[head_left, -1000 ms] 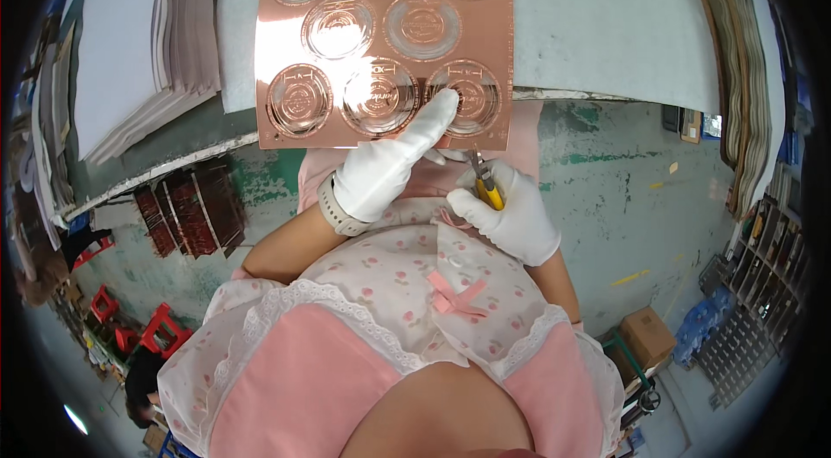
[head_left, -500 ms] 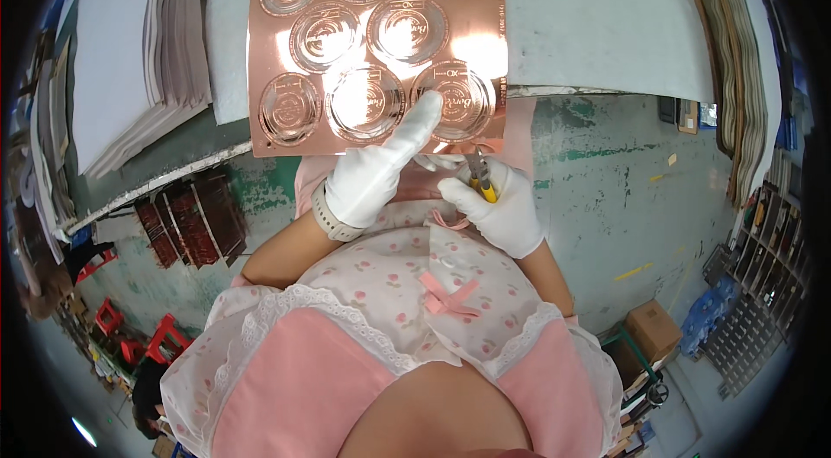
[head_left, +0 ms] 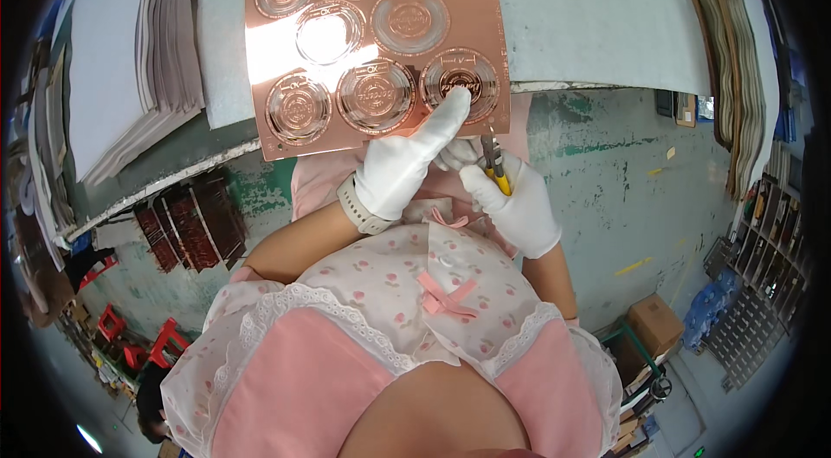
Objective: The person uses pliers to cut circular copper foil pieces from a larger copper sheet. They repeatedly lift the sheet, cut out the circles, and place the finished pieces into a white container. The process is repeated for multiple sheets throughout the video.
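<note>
Copper-coloured sheet (head_left: 370, 51): lay ahead of the person, its near end out past the front edge of the pale worktable (head_left: 606, 25), with round embossed discs in staggered rows.
Sheet's direction: its side edges ran away from the person, leaning slightly left toward the far end; the near edge slanted, its left corner closer to the body. The far end left the view, so which side was longer could not be told.
Left hand (head_left: 402, 164): white-gloved, closed on the near edge, the thumb flat on top, pointing away and to the right over the nearest right-hand disc, the other fingers curled below.
Right hand (head_left: 524, 207): white-gloved, the fingers wrapped around the yellow-handled pliers (head_left: 496, 165).
Pliers' direction: the long axis ran away from the person, tilted a little left, the tip at the near edge just left of the right corner. Whether it touched or gripped the sheet could not be told.
Paper stacks: one (head_left: 112, 68) stood left of the sheet, another (head_left: 727, 51) well off to the right.
</note>
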`<state>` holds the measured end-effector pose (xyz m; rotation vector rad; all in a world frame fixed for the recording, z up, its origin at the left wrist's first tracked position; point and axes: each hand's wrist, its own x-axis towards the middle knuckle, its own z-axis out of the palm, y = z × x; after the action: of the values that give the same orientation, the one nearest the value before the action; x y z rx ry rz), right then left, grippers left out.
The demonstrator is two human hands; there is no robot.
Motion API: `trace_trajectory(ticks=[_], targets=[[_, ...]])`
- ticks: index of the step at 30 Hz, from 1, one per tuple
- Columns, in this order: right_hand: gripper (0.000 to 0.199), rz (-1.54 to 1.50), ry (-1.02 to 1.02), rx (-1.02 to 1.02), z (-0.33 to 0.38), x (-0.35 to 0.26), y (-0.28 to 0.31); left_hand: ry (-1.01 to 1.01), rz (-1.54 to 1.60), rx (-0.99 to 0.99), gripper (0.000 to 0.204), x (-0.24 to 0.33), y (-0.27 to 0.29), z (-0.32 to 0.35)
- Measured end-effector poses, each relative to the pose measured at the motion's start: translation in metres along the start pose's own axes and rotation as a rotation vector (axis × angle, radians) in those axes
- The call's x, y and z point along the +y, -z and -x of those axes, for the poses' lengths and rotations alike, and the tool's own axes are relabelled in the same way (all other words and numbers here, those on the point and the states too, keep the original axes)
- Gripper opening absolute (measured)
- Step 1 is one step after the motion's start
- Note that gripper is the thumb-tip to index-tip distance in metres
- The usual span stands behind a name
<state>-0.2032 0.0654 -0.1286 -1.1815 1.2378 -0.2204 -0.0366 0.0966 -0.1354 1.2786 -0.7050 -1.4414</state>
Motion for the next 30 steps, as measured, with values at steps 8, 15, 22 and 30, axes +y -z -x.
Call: trace_trajectory(ticks=[8,15,22,30], targets=[[0.033,0.133,0.129,-0.105,0.005,0.005,0.01,0.217,0.025,0.004,0.032,0.005,0.004,-0.002],[0.028,-0.099,0.047,-0.109,0.007,-0.011,0.016,0.27,0.07,0.058,0.032,0.008,0.0,-0.002],[0.025,0.132,0.074,0.046,-0.002,0.002,0.009,0.402,0.1,0.085,0.032,0.025,-0.002,-0.003],[0.036,-0.048,0.051,-0.201,0.006,0.005,0.023,0.157,0.071,-0.381,0.031,-0.007,0.046,0.011]])
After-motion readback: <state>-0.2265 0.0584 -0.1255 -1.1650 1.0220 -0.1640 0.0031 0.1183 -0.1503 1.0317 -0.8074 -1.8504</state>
